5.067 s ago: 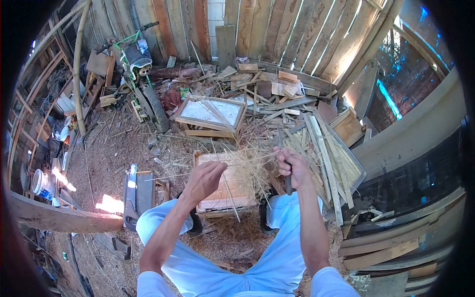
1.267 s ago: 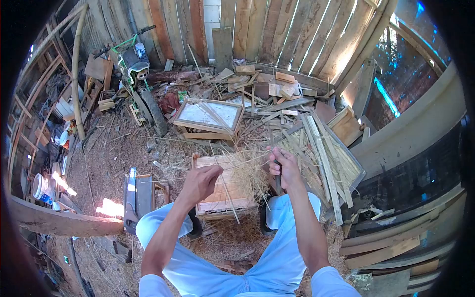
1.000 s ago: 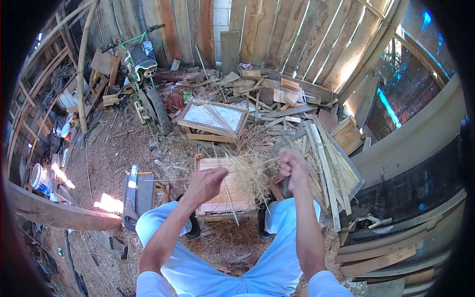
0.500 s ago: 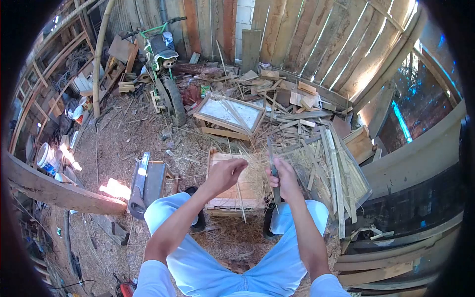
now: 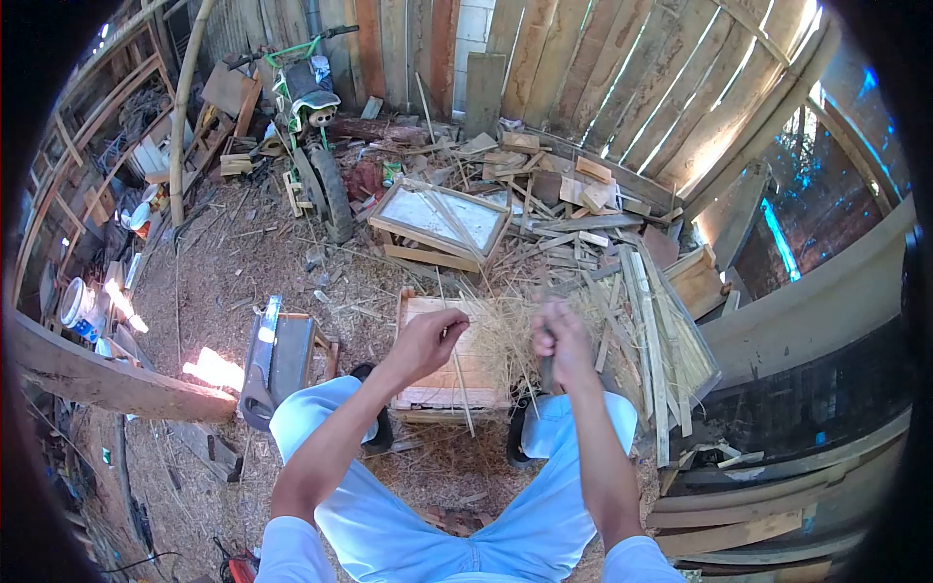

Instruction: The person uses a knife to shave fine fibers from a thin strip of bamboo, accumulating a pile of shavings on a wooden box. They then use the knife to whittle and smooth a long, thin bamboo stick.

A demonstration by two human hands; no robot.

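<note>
Right hand point(image 5: 564, 340): grip clenched on a dark-handled knife point(image 5: 547, 371), blurred, near shavings point(image 5: 503, 340) heaped over the wooden box point(image 5: 430, 396). Left hand point(image 5: 432, 342): grip pinched above the box; whether on anything is unclear.

Daylight leaks through gaps in the plank wall point(image 5: 622, 92); your surroundings sit in legible shade. Glare burns out a patch point(image 5: 214, 371) beside the wooden beam point(image 5: 117, 377). Past the right edge of the wooden box point(image 5: 425, 397), your right hand point(image 5: 566, 342) is motion-blurred; your left hand point(image 5: 428, 342) looks sharper. Fisheye bends the margins; corners black.
</note>
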